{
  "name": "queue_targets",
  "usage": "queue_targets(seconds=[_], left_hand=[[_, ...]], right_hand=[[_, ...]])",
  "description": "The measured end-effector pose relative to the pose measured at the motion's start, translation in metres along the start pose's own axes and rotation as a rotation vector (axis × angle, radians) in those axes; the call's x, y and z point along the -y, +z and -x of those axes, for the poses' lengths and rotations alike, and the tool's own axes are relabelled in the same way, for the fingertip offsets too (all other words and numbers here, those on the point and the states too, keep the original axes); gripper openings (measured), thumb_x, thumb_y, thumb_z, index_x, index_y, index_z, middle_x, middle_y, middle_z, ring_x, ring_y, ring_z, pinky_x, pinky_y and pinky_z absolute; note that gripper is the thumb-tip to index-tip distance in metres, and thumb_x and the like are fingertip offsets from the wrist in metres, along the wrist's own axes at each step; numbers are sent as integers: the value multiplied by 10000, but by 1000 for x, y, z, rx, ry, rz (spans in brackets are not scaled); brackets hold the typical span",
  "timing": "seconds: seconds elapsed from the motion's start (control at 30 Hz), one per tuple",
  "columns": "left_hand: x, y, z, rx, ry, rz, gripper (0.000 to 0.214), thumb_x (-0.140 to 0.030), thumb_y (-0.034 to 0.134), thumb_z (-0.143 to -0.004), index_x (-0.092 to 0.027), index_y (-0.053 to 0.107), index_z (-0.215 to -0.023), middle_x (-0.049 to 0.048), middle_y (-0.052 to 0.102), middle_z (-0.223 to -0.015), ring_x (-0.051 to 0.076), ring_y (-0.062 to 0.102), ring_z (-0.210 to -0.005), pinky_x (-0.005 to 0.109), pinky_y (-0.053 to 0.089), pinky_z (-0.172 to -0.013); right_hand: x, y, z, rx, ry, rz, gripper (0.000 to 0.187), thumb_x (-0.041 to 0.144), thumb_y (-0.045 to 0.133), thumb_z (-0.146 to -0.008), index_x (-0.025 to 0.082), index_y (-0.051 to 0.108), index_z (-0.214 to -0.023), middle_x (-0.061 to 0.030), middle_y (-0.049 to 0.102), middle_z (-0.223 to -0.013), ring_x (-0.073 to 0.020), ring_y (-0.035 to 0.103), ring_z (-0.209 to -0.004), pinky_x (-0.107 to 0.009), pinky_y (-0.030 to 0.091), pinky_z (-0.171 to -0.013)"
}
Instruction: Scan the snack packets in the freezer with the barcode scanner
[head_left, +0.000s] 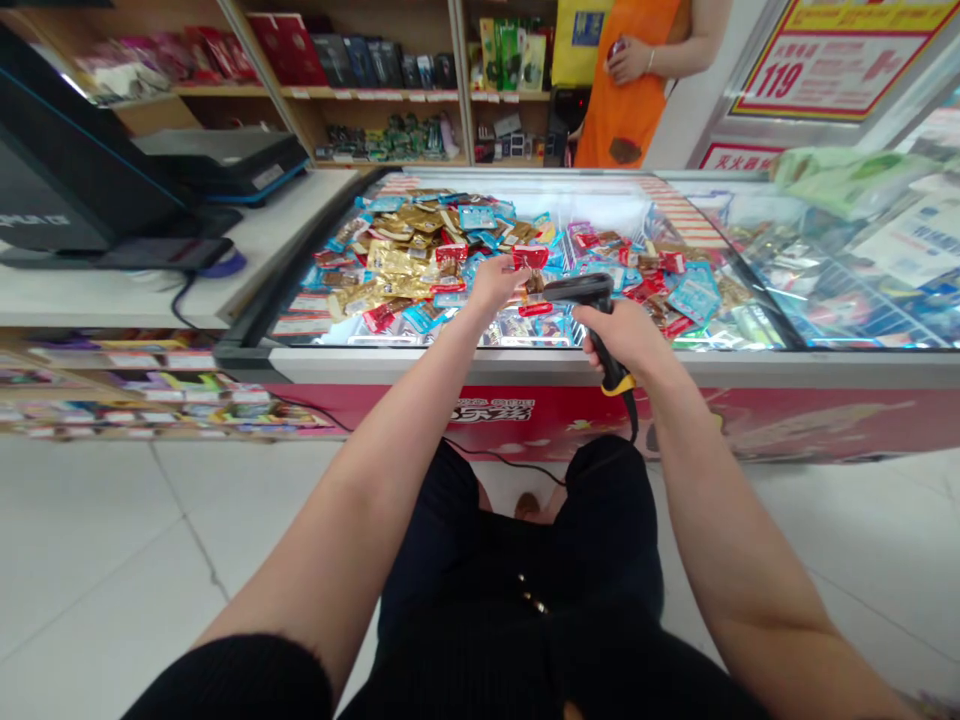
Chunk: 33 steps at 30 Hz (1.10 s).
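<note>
My left hand [496,280] reaches over the chest freezer [480,368] and pinches a small red snack packet [529,258] above the heap of packets. My right hand [626,335] is closed round the grip of a black barcode scanner [581,292] with a yellow base, its head pointing at the red packet. A black cable [517,462] hangs from the scanner across the freezer's red front. Inside the freezer lie several gold, blue and red snack packets [409,265].
A white counter [270,235] at left carries a black monitor [67,170] and a scale [225,160]. Wooden shelves [375,95] of goods stand behind. A person in an orange apron [626,90] stands beyond the freezer. Low shelves [135,385] sit under the counter.
</note>
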<state>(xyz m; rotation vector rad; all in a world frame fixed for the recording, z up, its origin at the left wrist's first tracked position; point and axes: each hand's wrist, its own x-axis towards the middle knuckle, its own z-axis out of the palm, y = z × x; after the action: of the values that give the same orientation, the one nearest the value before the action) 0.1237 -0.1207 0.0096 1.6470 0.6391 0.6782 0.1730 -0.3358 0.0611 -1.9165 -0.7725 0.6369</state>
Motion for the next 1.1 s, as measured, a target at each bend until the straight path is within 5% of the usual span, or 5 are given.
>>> queue_targets(seconds=[0.83, 0.97, 1.1], left_hand=[[-9, -12, -5, -39, -61, -58, 229, -200, 649, -679, -167, 656, -906, 41, 693, -783, 186, 666, -797, 306, 557, -710], [-13, -32, -13, -71, -106, -124, 263, -185, 657, -642, -175, 656, -905, 49, 698, -763, 225, 675, -820, 362, 547, -755], [-22, -71, -12, -233, -18, -484, 302, -178, 690, -604, -155, 654, -903, 120, 695, -859, 327, 628, -1036, 447, 487, -912]], right_hand=[[9, 8, 5, 15, 63, -52, 261, 360, 604, -813, 172, 537, -645, -31, 592, -526, -135, 542, -365, -235, 454, -313], [7, 5, -2, -4, 27, -63, 257, 367, 608, -818, 177, 531, -663, -26, 587, -516, -133, 540, -366, -232, 454, -326], [2, -2, -12, -33, 13, -118, 228, 361, 630, -804, 179, 531, -709, -12, 584, -513, -134, 540, -365, -229, 448, -335]])
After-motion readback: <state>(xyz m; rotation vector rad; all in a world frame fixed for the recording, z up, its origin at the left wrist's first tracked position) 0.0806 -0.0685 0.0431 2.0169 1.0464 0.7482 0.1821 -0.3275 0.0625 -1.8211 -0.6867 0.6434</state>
